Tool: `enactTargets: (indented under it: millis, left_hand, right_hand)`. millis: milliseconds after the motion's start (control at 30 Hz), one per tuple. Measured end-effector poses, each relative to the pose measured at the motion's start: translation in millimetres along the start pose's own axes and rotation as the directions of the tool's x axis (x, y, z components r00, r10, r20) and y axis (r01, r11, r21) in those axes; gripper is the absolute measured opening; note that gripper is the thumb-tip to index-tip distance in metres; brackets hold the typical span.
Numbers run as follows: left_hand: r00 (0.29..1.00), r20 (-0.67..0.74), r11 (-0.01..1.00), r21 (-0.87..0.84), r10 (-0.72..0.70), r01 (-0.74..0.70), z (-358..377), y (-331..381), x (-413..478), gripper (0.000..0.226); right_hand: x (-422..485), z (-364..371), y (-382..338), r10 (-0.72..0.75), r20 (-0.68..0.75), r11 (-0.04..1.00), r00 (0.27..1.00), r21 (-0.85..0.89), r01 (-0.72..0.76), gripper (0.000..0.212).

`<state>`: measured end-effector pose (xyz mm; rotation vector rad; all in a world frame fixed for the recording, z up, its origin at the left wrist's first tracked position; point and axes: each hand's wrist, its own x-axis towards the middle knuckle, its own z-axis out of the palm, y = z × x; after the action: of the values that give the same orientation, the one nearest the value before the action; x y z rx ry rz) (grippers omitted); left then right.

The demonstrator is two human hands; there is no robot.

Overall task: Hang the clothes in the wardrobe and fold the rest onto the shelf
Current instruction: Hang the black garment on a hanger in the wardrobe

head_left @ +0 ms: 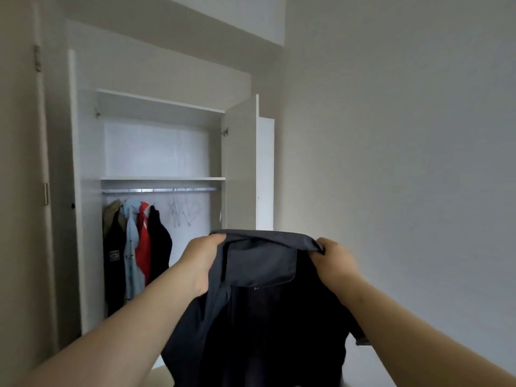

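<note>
Stands partly done: several garments (134,247) on the rail (159,190) at 9 o'clock, dark shirt (262,303) at 6 o'clock gripped by left hand (202,258) and right hand (336,261), unhung.

A dark grey-blue shirt (259,303), a white wardrobe (240,163), and on its silver rail (159,190) olive, black, light blue, red and black garments (134,247).

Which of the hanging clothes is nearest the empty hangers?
The black garment, rightmost on the rail, beside the red one; the empty hangers hang just right of it.
</note>
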<state>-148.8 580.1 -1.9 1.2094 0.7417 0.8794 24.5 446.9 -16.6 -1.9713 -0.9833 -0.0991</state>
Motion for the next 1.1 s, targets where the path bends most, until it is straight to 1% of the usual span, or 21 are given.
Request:
enactTargets:
  millis: [133, 233, 400, 500, 567, 633, 733, 800, 900, 1000, 1033, 1100]
  left_hand:
    - [0.993, -0.113, 0.999, -0.029, 0.02, -0.024, -31.1, 4.8, 55.6, 0.018]
    - [0.981, -0.18, 0.998, -0.004, 0.066, -0.068, -50.0, 14.5, 110.1, 0.021]
    - [0.953, -0.283, 0.994, 0.057, 0.108, -0.096, -71.8, 28.0, 202.6, 0.03]
    - [0.946, -0.304, 0.993, 0.043, 0.114, -0.105, -87.8, 32.1, 247.9, 0.026]
    - [0.938, -0.326, 0.993, 0.05, 0.119, -0.109, -100.4, 31.0, 276.5, 0.025]
    - [0.93, -0.342, 0.99, 0.091, 0.131, -0.106, -116.0, 24.9, 305.2, 0.02]
    - [0.925, -0.335, 0.967, 0.234, 0.177, -0.1, -137.7, 17.4, 342.8, 0.019]
    - [0.92, -0.305, 0.9, 0.425, 0.246, -0.099, -159.8, 14.7, 378.0, 0.019]
    - [0.937, -0.17, 0.696, 0.712, 0.306, -0.099, -193.4, 17.8, 433.4, 0.02]
    - [0.974, -0.032, 0.457, 0.886, 0.226, -0.077, -221.9, 24.0, 495.7, 0.02]
    - [0.982, -0.025, 0.402, 0.914, 0.188, -0.053, -228.6, 26.0, 512.2, 0.016]
    - [0.99, -0.051, 0.361, 0.932, 0.128, 0.002, -245.9, 30.5, 555.7, 0.012]
  right_hand:
    - [49.9, 63.7, -18.5, -0.04, 0.071, 0.991, 0.997, 0.13, 0.031, 0.026]
    - [94.8, 111.3, -28.1, -0.074, 0.107, 0.972, 0.991, 0.231, 0.048, 0.024]
    - [178.1, 176.3, -41.7, -0.127, 0.187, 0.949, 0.974, 0.308, 0.065, 0.024]
    - [221.7, 217.2, -52.8, -0.153, 0.248, 0.935, 0.957, 0.35, 0.058, 0.019]
    - [245.5, 248.9, -58.8, -0.136, 0.291, 0.933, 0.947, 0.358, 0.023, 0.019]
    - [265.8, 282.7, -60.4, -0.106, 0.331, 0.922, 0.938, 0.386, -0.032, 0.022]
    - [297.1, 323.5, -57.8, -0.067, 0.344, 0.919, 0.936, 0.388, -0.077, 0.024]
    - [324.1, 355.0, -57.5, -0.037, 0.33, 0.912, 0.943, 0.398, -0.103, 0.021]
    - [366.8, 400.9, -63.6, 0.027, 0.296, 0.885, 0.955, 0.437, -0.161, 0.019]
    - [413.4, 449.6, -76.4, 0.108, 0.274, 0.866, 0.955, 0.446, -0.226, 0.018]
    - [424.3, 460.6, -81.1, 0.127, 0.271, 0.864, 0.954, 0.442, -0.241, 0.016]
    - [451.7, 491.2, -91.5, 0.139, 0.267, 0.858, 0.954, 0.448, -0.25, 0.017]
